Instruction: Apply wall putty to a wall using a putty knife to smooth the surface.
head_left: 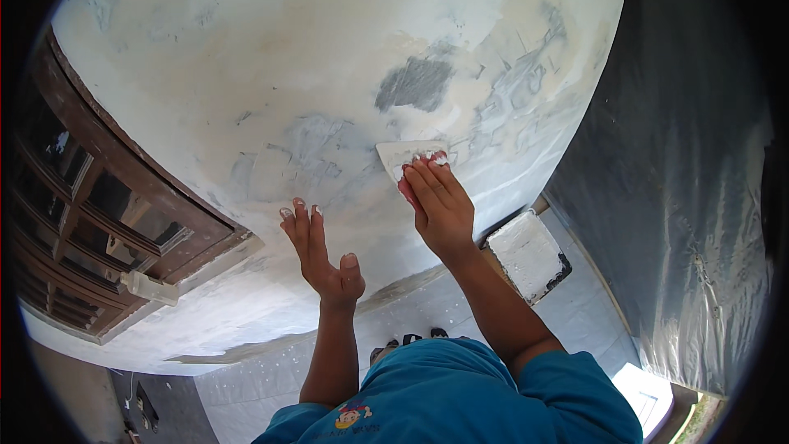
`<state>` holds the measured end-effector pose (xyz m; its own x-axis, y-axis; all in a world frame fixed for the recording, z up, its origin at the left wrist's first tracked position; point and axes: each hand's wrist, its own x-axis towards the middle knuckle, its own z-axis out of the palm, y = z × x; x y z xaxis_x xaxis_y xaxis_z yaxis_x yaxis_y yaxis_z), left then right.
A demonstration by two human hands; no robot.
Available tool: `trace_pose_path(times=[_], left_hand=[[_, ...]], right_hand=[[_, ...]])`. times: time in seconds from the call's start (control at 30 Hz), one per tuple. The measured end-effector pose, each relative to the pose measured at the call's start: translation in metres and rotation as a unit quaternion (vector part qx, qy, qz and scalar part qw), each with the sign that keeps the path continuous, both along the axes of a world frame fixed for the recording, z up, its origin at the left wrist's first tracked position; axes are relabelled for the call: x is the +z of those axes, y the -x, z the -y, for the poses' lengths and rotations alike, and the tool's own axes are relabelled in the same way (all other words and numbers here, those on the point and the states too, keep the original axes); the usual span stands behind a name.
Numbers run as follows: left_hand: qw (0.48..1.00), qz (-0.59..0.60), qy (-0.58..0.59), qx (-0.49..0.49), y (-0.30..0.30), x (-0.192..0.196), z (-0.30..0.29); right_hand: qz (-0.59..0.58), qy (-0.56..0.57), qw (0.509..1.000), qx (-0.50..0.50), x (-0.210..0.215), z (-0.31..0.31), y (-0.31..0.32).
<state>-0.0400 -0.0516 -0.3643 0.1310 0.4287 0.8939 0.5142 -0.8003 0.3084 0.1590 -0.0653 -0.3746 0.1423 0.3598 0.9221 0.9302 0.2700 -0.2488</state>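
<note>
In front of me stands a pale wall (pixel 238 41) smeared with white and cream filler. My right hand (pixel 444 205) grips a putty knife (pixel 397 154) by its red handle, with its wide, pale blade against the wall. White smears coat the fingertips of that hand. The blade sits just below a dark grey patch (pixel 415 84). My left hand (pixel 322 259) is raised to the left of the knife with its fingers stretched out, holding nothing. It is near the wall; whether it touches cannot be told. White smears mark its fingertips too.
A brown wooden window (pixel 99 205) with glass panes is set in the wall at left, and a small whitish block (pixel 149 288) sits on its ledge. A square container of white paste (pixel 526 253) stands at right on pale sheeting (pixel 579 312). Dark plastic sheeting (pixel 674 164) hangs along the right.
</note>
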Motion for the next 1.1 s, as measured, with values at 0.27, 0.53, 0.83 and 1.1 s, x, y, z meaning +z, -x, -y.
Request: trace_pose_path(times=[0.27, 0.53, 0.83, 1.1], left_hand=[[1.000, 0.012, 0.008, 0.001, 0.007, -0.004, -0.005], [1.000, 0.012, 0.011, 0.002, 0.007, -0.005, -0.002], [1.000, 0.016, 0.003, -0.003, 0.007, -0.003, -0.006], [1.000, 0.009, 0.003, 0.014, 0.018, -0.006, -0.012]], right_hand=[[-0.106, -0.103, 0.989, -0.012, 0.114, -0.001, -0.048], [-0.011, -0.029, 0.999, 0.016, 0.061, 0.002, -0.007], [0.065, -0.100, 0.992, -0.031, 0.107, -0.030, -0.023], [-0.001, -0.080, 0.996, 0.025, 0.094, 0.010, -0.021]])
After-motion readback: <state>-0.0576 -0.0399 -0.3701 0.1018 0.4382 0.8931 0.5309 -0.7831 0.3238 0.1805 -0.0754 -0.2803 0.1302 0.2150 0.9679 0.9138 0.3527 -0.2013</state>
